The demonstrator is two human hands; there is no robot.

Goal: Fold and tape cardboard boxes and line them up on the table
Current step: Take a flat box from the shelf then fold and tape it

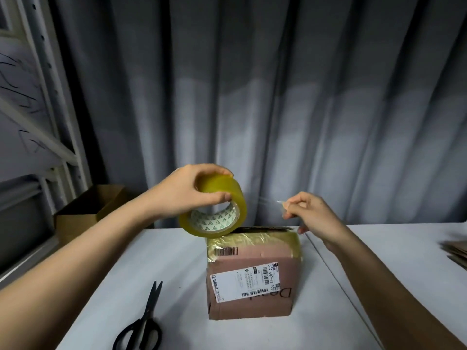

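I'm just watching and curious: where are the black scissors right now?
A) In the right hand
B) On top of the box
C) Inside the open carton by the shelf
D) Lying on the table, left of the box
D: the scissors lie flat on the table, left of the cardboard box, untouched by either hand.
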